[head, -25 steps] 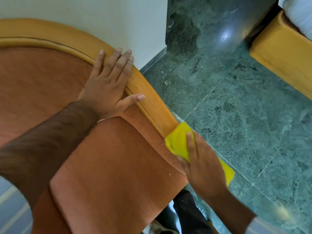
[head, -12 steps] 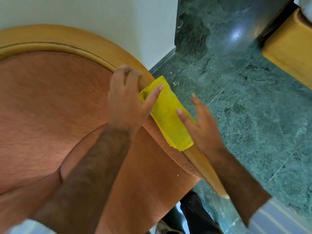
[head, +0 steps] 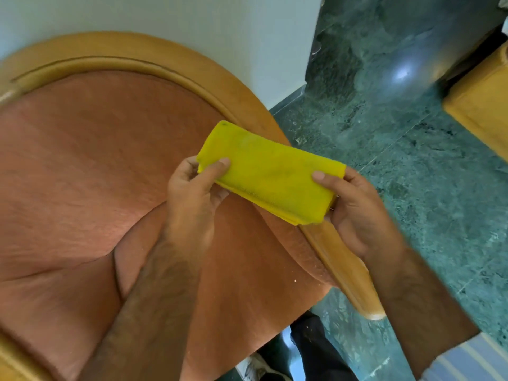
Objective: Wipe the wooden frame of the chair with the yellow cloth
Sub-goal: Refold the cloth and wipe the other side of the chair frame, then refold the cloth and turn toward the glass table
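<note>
Yellow cloth [head: 270, 174], folded, pinched at each end by left hand [head: 192, 188] and right hand [head: 354, 213], off the wooden frame [head: 341, 259]. Likely to unfold if either pinch slackens.

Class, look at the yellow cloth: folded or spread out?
Folded: the cloth is a narrow strip with layered edges, its ends held by left hand and right hand.

no text, label, brand, number or sign can be read anywhere in the view: none shows on the yellow cloth [head: 270, 174], on the chair's wooden frame [head: 170, 57], or on its orange upholstery [head: 82, 160].
</note>
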